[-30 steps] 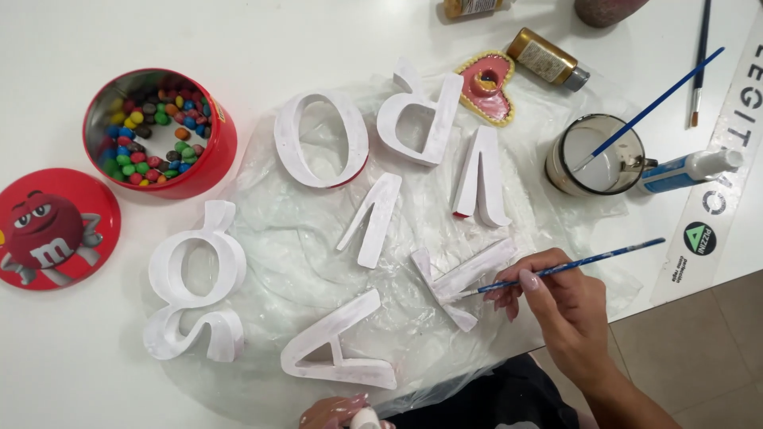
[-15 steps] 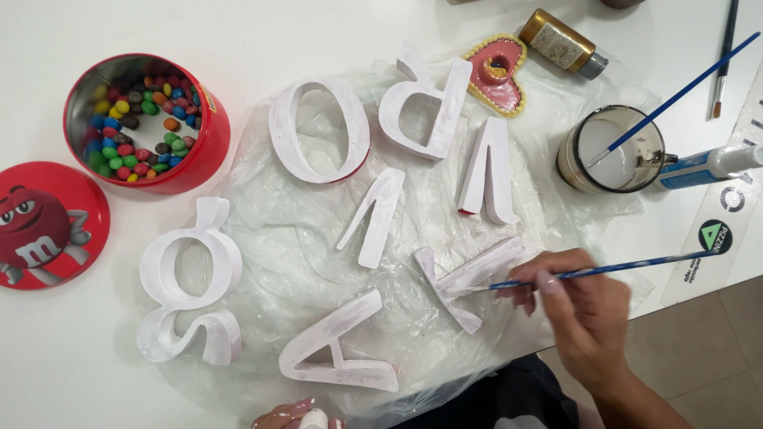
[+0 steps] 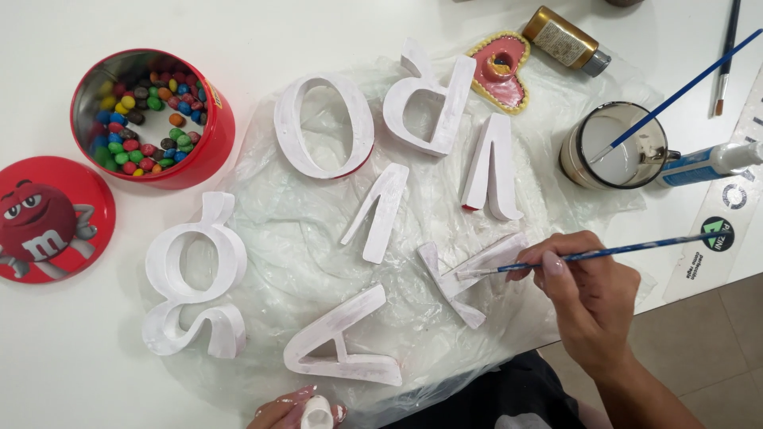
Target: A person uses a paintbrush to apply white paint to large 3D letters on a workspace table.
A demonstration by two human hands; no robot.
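My right hand (image 3: 590, 295) grips a thin blue-handled paintbrush (image 3: 604, 254) whose bristles touch a white-painted letter block (image 3: 465, 276) lying on a clear plastic sheet (image 3: 318, 238). Several other white letter blocks lie on the sheet, among them a round one (image 3: 324, 127), a looped one (image 3: 199, 278) at the left and a pointed one (image 3: 342, 349) at the front. My left hand (image 3: 298, 411) shows only partly at the bottom edge, fingers around a small white object (image 3: 318, 413).
A red tin of coloured candies (image 3: 147, 115) and its red lid (image 3: 52, 218) sit at the left. At the right stand a glass of white paint with a brush (image 3: 616, 147), a gold bottle (image 3: 564, 40), a heart-shaped piece (image 3: 502, 70), a tube (image 3: 707, 163).
The view has shifted a little. My right hand stays at the same letter block, the brush tip moving slightly along it.
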